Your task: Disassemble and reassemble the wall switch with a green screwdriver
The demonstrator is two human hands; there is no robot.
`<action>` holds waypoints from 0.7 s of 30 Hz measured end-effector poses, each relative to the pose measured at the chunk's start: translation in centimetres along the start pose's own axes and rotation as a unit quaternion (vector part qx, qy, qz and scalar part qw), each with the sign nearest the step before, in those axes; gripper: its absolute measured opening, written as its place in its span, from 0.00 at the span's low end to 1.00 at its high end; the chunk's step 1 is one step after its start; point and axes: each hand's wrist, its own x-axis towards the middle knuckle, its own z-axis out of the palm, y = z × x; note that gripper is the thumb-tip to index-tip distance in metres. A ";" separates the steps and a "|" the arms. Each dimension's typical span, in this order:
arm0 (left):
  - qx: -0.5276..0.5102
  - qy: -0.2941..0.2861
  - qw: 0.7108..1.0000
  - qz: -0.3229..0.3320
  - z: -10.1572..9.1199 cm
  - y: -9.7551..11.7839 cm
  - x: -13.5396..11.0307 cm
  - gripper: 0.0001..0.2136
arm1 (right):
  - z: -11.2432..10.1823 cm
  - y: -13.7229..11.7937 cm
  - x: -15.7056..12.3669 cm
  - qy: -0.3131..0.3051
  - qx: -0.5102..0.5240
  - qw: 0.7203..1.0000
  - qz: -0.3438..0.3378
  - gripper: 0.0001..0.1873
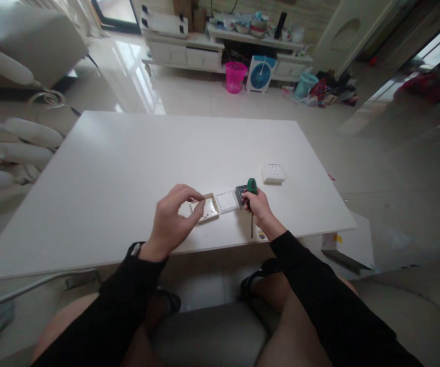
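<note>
My left hand [176, 216] hovers over the near edge of the white table [128, 173], thumb and fingers pinched on something too small to make out. Just right of it lie a small clear plastic bag [208, 209] and a white switch plate [227, 201], with a dark switch module [240, 191] beside them. My right hand [257, 206] is closed round a green-handled screwdriver [252, 186], whose thin shaft points down toward me past the wrist. A white wall socket [273, 173] lies farther right on the table.
A white box [352, 244] sits on the floor by the table's right corner. Farther back stand a pink bin [235, 76], a blue fan [261, 74], a teal basket [304, 84] and a low white cabinet [189, 51]. White chairs [21, 137] crowd the left side.
</note>
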 end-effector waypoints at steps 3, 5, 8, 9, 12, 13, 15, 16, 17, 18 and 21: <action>0.052 -0.105 0.991 -0.068 1.1 -3.1 0.4 0.10 | 1.4 0.7 -1.5 -0.050 -0.010 0.998 0.030 0.08; 0.112 -0.174 0.974 -0.091 2.1 -5.4 0.4 0.27 | 2.0 1.2 -2.1 -0.068 -0.025 0.996 0.049 0.08; 0.162 -0.270 0.944 -0.094 3.4 -7.6 -0.1 0.44 | 2.4 1.9 -2.4 -0.096 -0.047 0.993 0.053 0.08; 0.172 -0.289 0.937 -0.095 3.7 -7.9 -0.2 0.42 | 2.4 2.1 -2.4 -0.104 -0.053 0.992 0.048 0.08; 0.175 -0.299 0.934 -0.089 4.0 -8.1 -0.1 0.32 | 2.3 2.7 -2.2 -0.107 -0.074 0.991 0.032 0.08; 0.167 -0.292 0.938 -0.085 4.0 -7.9 0.1 0.31 | 2.2 2.9 -2.2 -0.103 -0.080 0.991 0.028 0.08; 0.136 -0.271 0.950 -0.077 3.9 -7.5 0.6 0.32 | 2.1 3.3 -2.1 -0.094 -0.087 0.992 0.022 0.09; 0.116 -0.256 0.957 -0.074 3.8 -7.2 0.9 0.34 | 2.1 3.4 -2.2 -0.091 -0.085 0.992 0.020 0.10; 0.097 -0.240 0.963 -0.074 3.7 -6.9 1.1 0.35 | 2.2 3.4 -2.2 -0.091 -0.078 0.993 0.018 0.12; 0.077 -0.223 0.969 -0.073 3.7 -6.6 1.3 0.37 | 2.2 3.4 -2.3 -0.092 -0.067 0.993 0.015 0.14; 0.006 -0.192 0.979 -0.074 3.6 -5.6 1.5 0.39 | 2.4 3.3 -2.7 -0.106 -0.023 0.994 0.013 0.19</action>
